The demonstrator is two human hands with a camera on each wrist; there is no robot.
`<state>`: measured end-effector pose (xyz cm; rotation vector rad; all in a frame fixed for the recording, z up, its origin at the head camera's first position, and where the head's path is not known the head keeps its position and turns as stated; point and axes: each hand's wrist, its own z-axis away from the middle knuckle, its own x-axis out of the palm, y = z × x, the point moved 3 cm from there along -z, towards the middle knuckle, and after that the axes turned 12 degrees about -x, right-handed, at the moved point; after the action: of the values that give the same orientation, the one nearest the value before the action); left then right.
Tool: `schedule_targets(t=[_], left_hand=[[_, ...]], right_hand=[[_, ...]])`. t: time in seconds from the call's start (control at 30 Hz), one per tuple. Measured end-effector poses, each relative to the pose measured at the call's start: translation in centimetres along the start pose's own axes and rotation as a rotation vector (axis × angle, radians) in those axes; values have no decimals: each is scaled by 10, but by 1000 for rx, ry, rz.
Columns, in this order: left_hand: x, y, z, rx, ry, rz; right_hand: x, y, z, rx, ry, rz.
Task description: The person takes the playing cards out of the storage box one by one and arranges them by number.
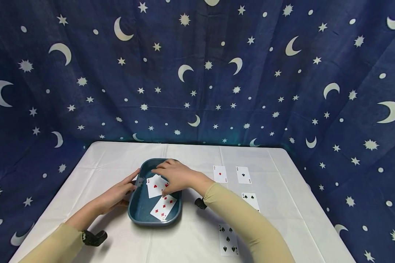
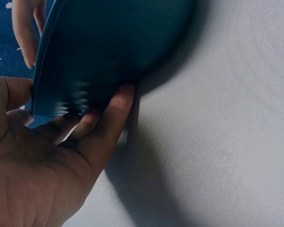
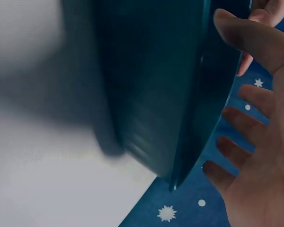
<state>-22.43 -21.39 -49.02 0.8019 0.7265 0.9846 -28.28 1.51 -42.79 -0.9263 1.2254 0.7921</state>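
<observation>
Navy star/moon curtain (image 1: pixel 197 47) bhnd wht-clothed tbl (image 1: pixel 191 241)

We count two hands (image 1: pixel 116 193) (image 1: pixel 178 177), one blue tub (image 1: pixel 136 204) by their fingers, at least two tub cards (image 1: pixel 164 209) near the right fingers, and four table cards (image 1: pixel 220 174) farther right.

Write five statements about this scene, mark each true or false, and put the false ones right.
1. The left hand touches the outside of the blue tray. True.
2. Every card lies inside the tray. False: a club card, for one, lies on the white table.
3. The right hand is over the tray. True.
4. Only black suits show in the tray. False: a diamond card shows there.
5. The backdrop bears moons and stars. True.
</observation>
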Motion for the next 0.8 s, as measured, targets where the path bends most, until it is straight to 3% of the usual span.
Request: schedule_targets(t=[0.4, 0.8], left_hand=[[-1, 0, -1, 5, -14, -16], [-1, 0, 1, -2, -9, -34]], right_hand=[[19, 5, -29, 44, -107, 62], [35, 9, -39, 89, -128, 54]])
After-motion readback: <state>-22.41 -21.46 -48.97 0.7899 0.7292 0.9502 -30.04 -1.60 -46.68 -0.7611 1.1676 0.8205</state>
